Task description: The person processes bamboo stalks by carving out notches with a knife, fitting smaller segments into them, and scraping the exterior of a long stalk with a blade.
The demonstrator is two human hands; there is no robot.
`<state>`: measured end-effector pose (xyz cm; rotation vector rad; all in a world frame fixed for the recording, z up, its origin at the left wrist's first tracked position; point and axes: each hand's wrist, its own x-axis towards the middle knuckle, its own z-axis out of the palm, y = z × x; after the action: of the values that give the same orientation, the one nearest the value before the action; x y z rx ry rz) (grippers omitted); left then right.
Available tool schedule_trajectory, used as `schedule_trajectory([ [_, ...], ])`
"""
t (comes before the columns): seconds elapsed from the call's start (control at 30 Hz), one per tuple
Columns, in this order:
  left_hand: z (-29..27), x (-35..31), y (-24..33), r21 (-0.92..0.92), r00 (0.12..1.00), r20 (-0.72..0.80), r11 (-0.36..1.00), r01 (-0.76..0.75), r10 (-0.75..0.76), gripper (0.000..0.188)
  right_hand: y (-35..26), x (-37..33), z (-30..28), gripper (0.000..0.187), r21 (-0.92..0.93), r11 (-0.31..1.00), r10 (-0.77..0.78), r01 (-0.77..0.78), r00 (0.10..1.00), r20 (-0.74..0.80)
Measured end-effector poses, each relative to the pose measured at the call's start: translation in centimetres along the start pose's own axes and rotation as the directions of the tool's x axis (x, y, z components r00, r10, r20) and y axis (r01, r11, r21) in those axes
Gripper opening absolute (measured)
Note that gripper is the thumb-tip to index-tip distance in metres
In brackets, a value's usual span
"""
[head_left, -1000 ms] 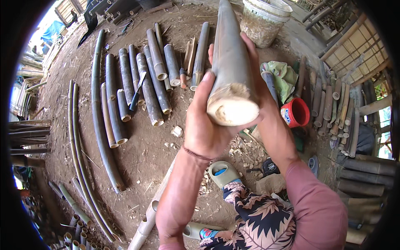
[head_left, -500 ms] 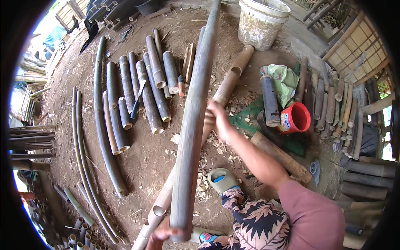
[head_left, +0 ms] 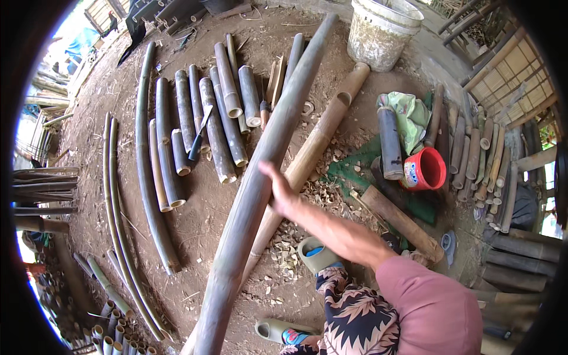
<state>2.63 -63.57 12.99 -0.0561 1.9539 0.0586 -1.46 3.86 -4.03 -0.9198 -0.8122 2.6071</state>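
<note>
Bamboo pole [head_left: 254, 183] lowered; right hand [head_left: 281, 192] flat against it.

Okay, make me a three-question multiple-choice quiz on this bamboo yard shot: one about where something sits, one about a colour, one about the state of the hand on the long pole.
1. Where is the white bucket?
A. top of the view, past the far end of the long pole
B. beside the sandals
C. on the row of cut bamboo

2. What colour is the cup lying on its side?
A. blue
B. red
C. yellow

3. How is the right hand on the long pole?
A. fist closed around it
B. well clear of it
C. fingers out, resting against its side

Answers:
1 A, the bucket stands on the ground at the upper edge, just beyond the pole's tip.
2 B, its wall and inside are red.
3 C, the fingers lie stretched along the pole, not wrapped round it.
</note>
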Motion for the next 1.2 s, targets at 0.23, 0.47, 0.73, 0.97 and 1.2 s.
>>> schedule_trajectory([
  [0.23,-5.2,2.9,36.3,-0.043,0.786,-0.225,0.800,-0.598,0.575,0.117,8.5,-12.0,2.3,0.097,-0.322,0.927,0.292,-0.191,0.907,0.303],
  [0.47,-2.6,11.3,50.5,0.165,0.764,0.047,0.749,-0.642,0.644,0.127,2.6,-13.8,-0.9,0.045,-0.843,0.507,0.445,0.177,0.784,0.432],
  [0.73,-3.1,15.2,41.2,0.209,0.784,-0.042,0.773,-0.599,0.619,0.122,0.0,-1.4,-14.2,0.108,-0.625,0.756,-0.147,-0.196,0.879,-0.454],
  [0.97,-4.8,21.8,36.4,0.162,0.736,-0.147,0.750,-0.641,0.661,0.122,1.6,2.5,-11.5,0.124,-0.693,0.700,-0.369,-0.176,0.741,-0.561],
  [1.2,-3.8,25.1,36.2,0.102,0.718,-0.145,0.732,-0.674,0.681,0.128,3.1,2.3,-10.4,0.116,-0.633,0.753,-0.403,-0.180,0.634,-0.660],
])
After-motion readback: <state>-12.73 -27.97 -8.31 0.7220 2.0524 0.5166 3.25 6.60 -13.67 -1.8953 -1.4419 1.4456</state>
